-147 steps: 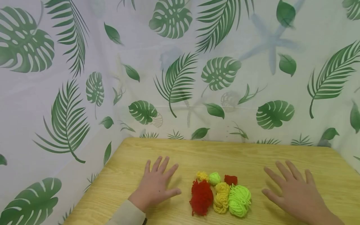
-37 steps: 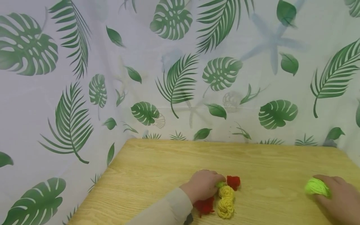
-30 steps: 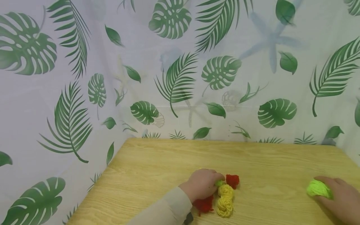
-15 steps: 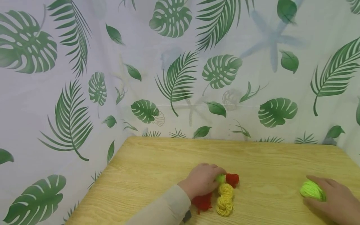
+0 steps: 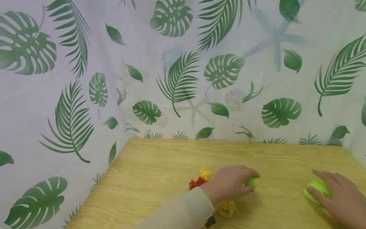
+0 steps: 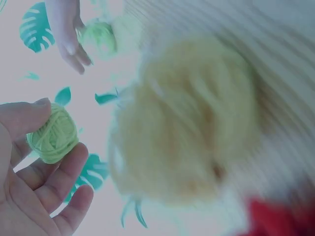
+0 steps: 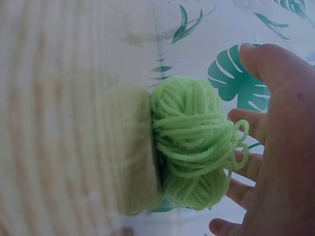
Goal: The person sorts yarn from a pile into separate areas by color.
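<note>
My left hand [image 5: 233, 184] pinches a small lime-green yarn ball [image 5: 252, 181] between thumb and fingers; the left wrist view shows this ball [image 6: 54, 133] held at the fingertips. On the right, a larger lime-green yarn bundle [image 7: 192, 132] sits on the table. Around it my right hand [image 5: 340, 194] spreads its fingers, with the thumb standing away from the yarn in the right wrist view. A yellow yarn bundle [image 5: 227, 209] lies under my left forearm, partly covered. The small red yarn piece is hidden behind my left hand.
Left of my left wrist lie a small yellow yarn piece [image 5: 206, 174] and a larger red yarn bundle [image 5: 196, 183], partly behind the sleeve. The wooden table [image 5: 160, 152] ends at a leaf-printed cloth [image 5: 183, 121] at the back.
The larger green bundle went from the group to the right with my right hand, whose fingers have since loosened. My left hand took the small green ball and moved it rightward.
</note>
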